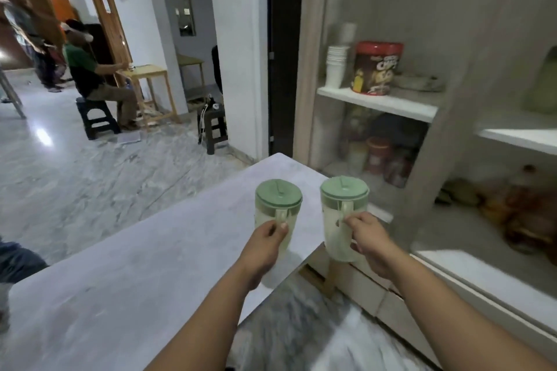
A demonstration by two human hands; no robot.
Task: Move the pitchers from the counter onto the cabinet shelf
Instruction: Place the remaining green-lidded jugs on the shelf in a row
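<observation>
Carrying step: left hand [265,239] and right hand [366,238] are each gripping a green-lidded pitcher [277,214] [342,217] by its handle, leaving the counter [135,274]; next, swinging toward the cabinet shelf [379,102] at one o'clock.

Two pitchers were seen with sage-green lids, left pitcher [275,214] and right pitcher [340,220], bodies pale translucent cream. Counter [120,280] was noted as light grey, faintly mottled. Floor [90,190] was grey-white marbled. Tin [376,68] was brown with red lid; cups [336,66] white; shelves [376,104] white.
</observation>
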